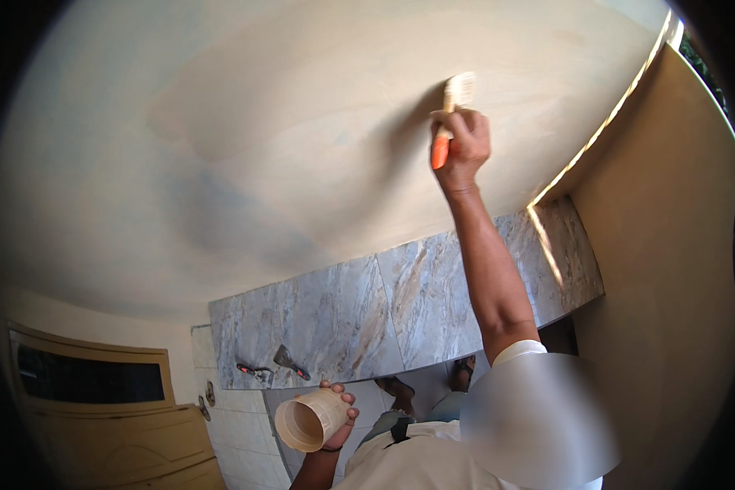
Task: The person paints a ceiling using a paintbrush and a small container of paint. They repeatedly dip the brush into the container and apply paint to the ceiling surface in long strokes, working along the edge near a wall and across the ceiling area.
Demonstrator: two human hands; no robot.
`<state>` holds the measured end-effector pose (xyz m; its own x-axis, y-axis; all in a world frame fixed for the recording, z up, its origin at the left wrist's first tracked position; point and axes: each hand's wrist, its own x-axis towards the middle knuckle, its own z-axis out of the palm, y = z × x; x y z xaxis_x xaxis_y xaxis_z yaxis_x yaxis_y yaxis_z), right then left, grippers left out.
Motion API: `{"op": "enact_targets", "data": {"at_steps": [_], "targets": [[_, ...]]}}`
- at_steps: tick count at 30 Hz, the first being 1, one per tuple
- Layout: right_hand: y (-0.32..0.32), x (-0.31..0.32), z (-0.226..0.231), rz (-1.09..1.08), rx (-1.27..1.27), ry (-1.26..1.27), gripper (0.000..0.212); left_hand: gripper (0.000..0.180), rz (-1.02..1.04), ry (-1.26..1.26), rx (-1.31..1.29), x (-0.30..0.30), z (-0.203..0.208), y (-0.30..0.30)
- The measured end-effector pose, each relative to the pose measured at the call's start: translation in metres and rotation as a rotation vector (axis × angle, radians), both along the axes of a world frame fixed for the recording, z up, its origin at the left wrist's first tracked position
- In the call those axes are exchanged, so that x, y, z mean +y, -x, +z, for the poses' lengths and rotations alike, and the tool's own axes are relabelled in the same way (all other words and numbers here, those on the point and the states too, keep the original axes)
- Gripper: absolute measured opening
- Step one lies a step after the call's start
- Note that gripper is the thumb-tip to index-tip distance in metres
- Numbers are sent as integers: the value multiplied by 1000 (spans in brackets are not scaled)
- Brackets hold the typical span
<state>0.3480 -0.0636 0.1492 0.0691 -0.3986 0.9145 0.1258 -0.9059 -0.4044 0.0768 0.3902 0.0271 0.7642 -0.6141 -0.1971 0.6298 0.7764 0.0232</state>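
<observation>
My right hand [465,143] reaches far up and is closed round the handle of a paintbrush [459,88]. The brush has pale bristles and an orange handle end, and its head lies at the cream wall [302,147], blurred by motion. Low down near my body, my left hand [339,408] is wrapped round a beige plastic tub [312,418]. The tub is tilted so that its mouth shows; what is in its bottom I cannot make out. A darker, damp-looking patch spreads over the wall left of the brush.
Below the wall runs a grey marbled tile counter [343,327]. A scraper [290,362] and another small red-and-black tool [255,371] lie near its front edge. At lower left stands a wooden door [122,441]; a side wall [661,245] rises on the right.
</observation>
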Motion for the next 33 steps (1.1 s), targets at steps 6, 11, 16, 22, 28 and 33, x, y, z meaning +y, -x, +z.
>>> {"op": "enact_targets", "data": {"at_steps": [6, 11, 16, 22, 28, 33], "targets": [[-1, 76, -4, 672, 94, 103, 25, 50, -2, 49, 1, -7, 0, -21], [13, -33, -14, 512, -184, -508, 10, 61, 4, 97, -13, -10, 0, -18], [3, 7, 7, 51, -159, -165, 15, 58, 75, 106, 35, 10, -4, -10], [-45, 211, 10, 523, 86, 166, 27, 57, 115, 81, 46, 48, -6, -16], [-46, 189, 12, 672, 54, -40, 18, 57, 169, 86, 21, 83, -2, -28], [-7, 76, 13, 89, -85, -227, 8, 57, 206, 82, 28, 112, -4, -29]]}}
